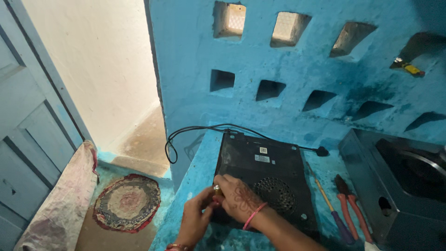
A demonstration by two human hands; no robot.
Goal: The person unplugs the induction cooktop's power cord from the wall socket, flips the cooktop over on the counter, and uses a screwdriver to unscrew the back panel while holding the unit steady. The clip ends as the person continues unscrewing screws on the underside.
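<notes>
A black induction cooktop [265,176] lies upside down on a blue ledge [197,174], its round vent grille [276,194] facing up. My right hand [239,197], with henna marks and a pink bangle, rests on the cooktop's near left corner. My left hand [197,218] meets it there, fingers pinched together at a ring on the right hand. Whether either hand holds a small part is hidden by the fingers. The cooktop's black power cord [195,131] loops off the ledge to the left.
A screwdriver [331,204] with a purple handle and red-handled pliers [349,207] lie right of the cooktop. A dark metal stove [395,186] stands at far right. Behind is a blue wall with niches [269,89]. Below left are a round rug [126,203] and a door [28,135].
</notes>
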